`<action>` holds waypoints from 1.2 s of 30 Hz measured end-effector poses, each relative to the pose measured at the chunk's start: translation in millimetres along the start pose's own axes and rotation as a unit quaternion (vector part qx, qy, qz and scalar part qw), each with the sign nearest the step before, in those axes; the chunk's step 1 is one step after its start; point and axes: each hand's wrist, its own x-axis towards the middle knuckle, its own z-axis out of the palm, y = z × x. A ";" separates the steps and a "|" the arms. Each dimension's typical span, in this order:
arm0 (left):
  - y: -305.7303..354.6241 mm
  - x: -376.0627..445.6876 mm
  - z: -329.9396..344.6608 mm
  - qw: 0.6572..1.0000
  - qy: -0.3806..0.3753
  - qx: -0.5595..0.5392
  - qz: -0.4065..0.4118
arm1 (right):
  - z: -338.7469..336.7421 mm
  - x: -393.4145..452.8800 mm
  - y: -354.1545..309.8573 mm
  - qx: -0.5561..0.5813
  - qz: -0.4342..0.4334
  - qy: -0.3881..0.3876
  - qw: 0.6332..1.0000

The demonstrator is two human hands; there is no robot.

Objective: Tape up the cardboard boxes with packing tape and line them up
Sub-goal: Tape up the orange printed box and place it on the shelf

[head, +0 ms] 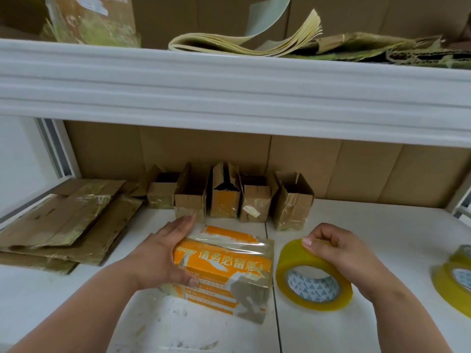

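Nearest us, our left hand (163, 253) clasped the left side of the orange box (224, 273) lying on the white table (356, 335), thumb on its near face and fingers laid flat along its top, while our right hand (339, 253) pinched the rim of the yellow tape roll (313, 275) just right of the box. Further right sat more tape rolls (456, 278), at the far left a stack of flattened cardboard (63, 225), and beyond the box stood a row of five small cartons (229, 197) against the back wall.
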 end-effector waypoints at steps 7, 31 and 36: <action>3.7 -1.9 0.1 0.998 -0.001 0.070 -0.002 | 10.7 4.4 9.6 -0.053 0.036 -0.001 0.998; 101.6 -1.8 36.9 0.977 -0.024 0.205 0.047 | 14.7 0.8 2.2 -0.102 0.069 -0.021 0.992; 59.3 2.5 21.2 0.981 0.023 0.193 -0.016 | 15.9 -1.8 1.8 -0.080 0.064 -0.025 0.994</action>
